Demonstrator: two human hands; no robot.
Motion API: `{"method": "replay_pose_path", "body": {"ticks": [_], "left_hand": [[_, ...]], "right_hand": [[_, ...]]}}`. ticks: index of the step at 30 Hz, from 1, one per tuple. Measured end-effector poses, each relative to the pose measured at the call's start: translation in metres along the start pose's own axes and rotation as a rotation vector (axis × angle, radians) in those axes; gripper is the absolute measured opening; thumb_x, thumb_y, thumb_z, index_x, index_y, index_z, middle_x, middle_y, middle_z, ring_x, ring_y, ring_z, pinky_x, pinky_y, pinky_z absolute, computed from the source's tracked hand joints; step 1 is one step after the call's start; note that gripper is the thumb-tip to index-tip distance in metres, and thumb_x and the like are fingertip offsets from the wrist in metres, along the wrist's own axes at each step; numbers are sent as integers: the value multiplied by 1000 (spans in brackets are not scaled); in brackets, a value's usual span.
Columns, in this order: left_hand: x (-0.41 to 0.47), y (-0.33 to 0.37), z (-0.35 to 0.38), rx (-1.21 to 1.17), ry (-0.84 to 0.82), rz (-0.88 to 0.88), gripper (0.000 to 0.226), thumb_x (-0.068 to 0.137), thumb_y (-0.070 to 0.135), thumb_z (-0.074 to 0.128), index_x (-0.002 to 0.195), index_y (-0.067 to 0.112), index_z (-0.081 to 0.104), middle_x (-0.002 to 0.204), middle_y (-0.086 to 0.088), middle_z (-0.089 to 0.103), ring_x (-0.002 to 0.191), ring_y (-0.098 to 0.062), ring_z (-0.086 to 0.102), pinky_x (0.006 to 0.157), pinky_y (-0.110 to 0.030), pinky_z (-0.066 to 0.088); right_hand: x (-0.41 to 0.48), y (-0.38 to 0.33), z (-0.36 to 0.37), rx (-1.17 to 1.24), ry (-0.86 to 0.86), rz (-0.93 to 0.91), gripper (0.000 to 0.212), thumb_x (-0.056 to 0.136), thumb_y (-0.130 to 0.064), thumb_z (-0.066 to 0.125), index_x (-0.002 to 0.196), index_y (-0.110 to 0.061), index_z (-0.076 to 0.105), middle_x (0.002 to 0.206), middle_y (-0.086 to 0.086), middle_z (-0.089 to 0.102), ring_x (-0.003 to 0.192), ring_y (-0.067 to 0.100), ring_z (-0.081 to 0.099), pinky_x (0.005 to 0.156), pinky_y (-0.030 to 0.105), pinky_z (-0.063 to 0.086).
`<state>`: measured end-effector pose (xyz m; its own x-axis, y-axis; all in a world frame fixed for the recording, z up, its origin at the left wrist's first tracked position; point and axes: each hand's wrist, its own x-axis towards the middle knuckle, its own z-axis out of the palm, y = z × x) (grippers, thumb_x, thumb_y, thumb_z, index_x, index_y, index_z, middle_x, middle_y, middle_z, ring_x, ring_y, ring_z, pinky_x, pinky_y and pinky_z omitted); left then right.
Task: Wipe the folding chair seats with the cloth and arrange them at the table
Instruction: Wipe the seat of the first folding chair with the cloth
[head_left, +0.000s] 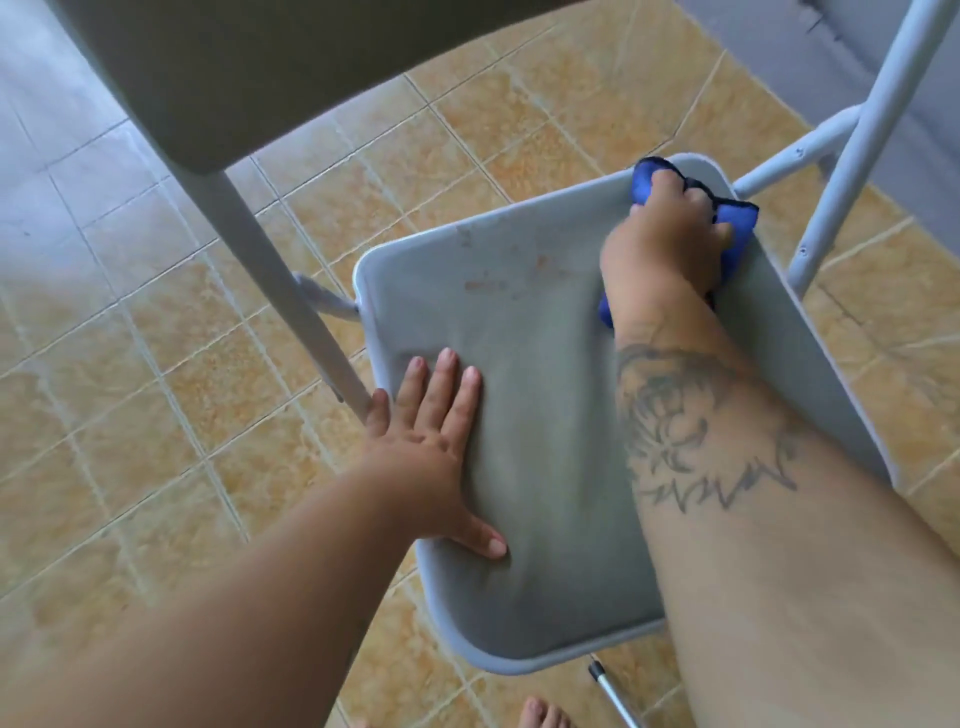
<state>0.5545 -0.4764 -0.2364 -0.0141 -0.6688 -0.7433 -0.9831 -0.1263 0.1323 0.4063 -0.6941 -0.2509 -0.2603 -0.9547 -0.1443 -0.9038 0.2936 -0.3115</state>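
Both forearms are bare, no sleeves. The right forearm (727, 467) carries a dark line tattoo (691, 426) — jagged, petal-like shapes. Bare toes (540, 714) at six o'clock.

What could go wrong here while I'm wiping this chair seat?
The brownish stains sit mid-seat, away from the blue cloth your right hand works at the far corner, so they may get missed. Your left hand presses only the seat edge; leaning hard could tip the folding chair toward your bare toes.
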Motion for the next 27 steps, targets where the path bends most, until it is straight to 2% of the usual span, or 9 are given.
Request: {"method": "replay_pose_path", "body": {"ticks": [2, 6, 9, 11, 14, 16, 17, 23, 27], "left_hand": [[1, 0, 1, -5, -5, 4, 157, 40, 87, 67, 132, 32, -48, 137, 6, -59, 131, -24, -49, 115, -55, -17], [-1, 1, 0, 3, -22, 6, 156, 41, 87, 67, 125, 32, -53, 135, 5, -60, 130, -25, -50, 114, -55, -18], [-2, 1, -1, 2, -11, 8, 156, 41, 87, 66, 128, 32, -52, 135, 5, -60, 129, -25, -51, 114, -55, -18], [-3, 0, -2, -7, -5, 12, 156, 42, 86, 67, 132, 31, -48, 138, 5, -58, 130, -25, -50, 115, -55, -18], [-3, 1, -2, -8, -18, 15, 155, 44, 86, 67, 133, 31, -48, 138, 4, -58, 130, -25, -50, 114, -54, -19], [-2, 1, -2, -4, -17, 13, 155, 44, 86, 67, 132, 31, -48, 137, 5, -59, 129, -25, -50, 114, -55, -19], [-2, 1, -2, -2, -17, 12, 155, 44, 86, 67, 132, 31, -48, 137, 5, -59, 130, -25, -50, 114, -55, -19], [-3, 1, -1, 9, -22, 14, 156, 43, 86, 68, 132, 30, -48, 137, 3, -58, 129, -26, -50, 114, -56, -18], [-2, 4, -2, 45, -34, 9, 154, 44, 85, 68, 127, 28, -48, 137, 1, -56, 131, -27, -48, 114, -58, -17]], "right_hand": [[9, -43, 11, -17, -71, -75, 39, 94, -19, 40, 132, -27, 46, 144, 6, 42, 127, 36, 37, 88, 44, 38], [-61, -97, 32, -242, -339, -861, 32, 91, -18, 41, 115, -32, 56, 130, 2, 52, 119, 35, 41, 81, 42, 35], [-84, -60, 25, -282, -390, -1155, 32, 94, -25, 41, 119, -37, 55, 133, -3, 49, 115, 32, 42, 82, 44, 38], [-50, -21, 8, -263, -311, -1110, 34, 95, -33, 38, 122, -41, 56, 134, -3, 52, 115, 35, 46, 86, 46, 43], [27, 27, -19, -334, -64, -618, 35, 94, -27, 40, 125, -36, 53, 136, 5, 50, 119, 40, 43, 93, 51, 42], [47, 20, -24, -347, -74, -314, 36, 92, -20, 43, 125, -33, 52, 138, 9, 46, 124, 40, 38, 97, 52, 37], [46, 5, -18, -353, -102, -297, 39, 90, -18, 43, 124, -32, 53, 138, 10, 45, 126, 40, 36, 99, 52, 35], [-58, -96, 37, -255, -313, -923, 38, 88, -15, 40, 112, -37, 58, 127, 2, 52, 120, 34, 39, 96, 49, 35], [-93, -98, 42, -235, -327, -1033, 40, 92, -12, 36, 118, -35, 56, 131, -4, 50, 121, 32, 36, 92, 50, 32]]}}
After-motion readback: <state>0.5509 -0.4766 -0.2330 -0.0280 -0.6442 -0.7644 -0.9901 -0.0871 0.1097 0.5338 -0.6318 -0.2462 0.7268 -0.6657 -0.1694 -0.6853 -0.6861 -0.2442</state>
